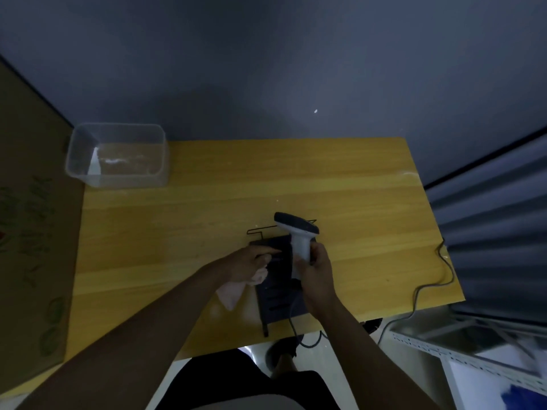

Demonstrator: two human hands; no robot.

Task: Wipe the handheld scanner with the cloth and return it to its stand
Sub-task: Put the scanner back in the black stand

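Note:
A white handheld scanner (pixel 299 232) with a dark head stands upright over a dark slotted stand (pixel 276 300) on the wooden table (pixel 207 202). My right hand (pixel 315 270) is wrapped around the scanner's white handle from the right. My left hand (pixel 251 261) rests on the stand's left side and holds a pale cloth (pixel 232 292), which hangs down below the palm. A thin black wire frame (pixel 257 231) rises at the stand's far end, behind the scanner. The scanner's dark cable (pixel 296 329) drops off the table's near edge.
A clear plastic tub (pixel 118 155) sits at the table's far left corner. A grey cable (pixel 438 279) runs along the right edge. A cardboard box (pixel 29 232) stands to the left, metal shelving (pixel 473 350) at lower right, and a wall behind.

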